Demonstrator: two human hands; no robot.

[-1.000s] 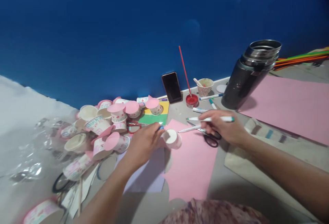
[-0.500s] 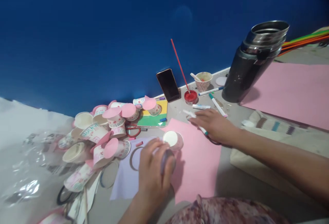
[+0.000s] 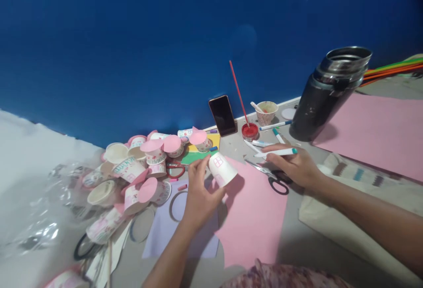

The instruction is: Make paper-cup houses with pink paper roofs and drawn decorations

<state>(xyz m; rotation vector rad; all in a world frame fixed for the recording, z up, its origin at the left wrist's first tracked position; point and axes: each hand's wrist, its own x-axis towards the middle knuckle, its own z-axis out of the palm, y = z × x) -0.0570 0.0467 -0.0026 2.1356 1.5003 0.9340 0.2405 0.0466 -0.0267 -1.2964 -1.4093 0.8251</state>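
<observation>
My left hand (image 3: 202, 193) grips a white paper cup (image 3: 225, 171), tilted, with a pink window drawn on its side. Under it lie a pink sheet (image 3: 254, 222) with a cut edge and a lilac sheet (image 3: 161, 230). Between the fingers of my right hand (image 3: 295, 162) is a white marker (image 3: 276, 153) with a teal end pointing right. Black-handled scissors (image 3: 278, 185) rest just below that hand, their blades over the pink sheet's corner.
Decorated paper cups (image 3: 132, 169) crowd the left, beside clear plastic wrapping (image 3: 39, 217). A phone (image 3: 223, 115) leans on the blue wall near a red paint pot (image 3: 250, 131). A tall black flask (image 3: 325, 98) stands right, behind a cream cloth bag (image 3: 327, 213).
My right hand has picked up the teal-ended marker, baring the scissors beneath. In my left hand the cup has been turned, so its drawn window now shows.
</observation>
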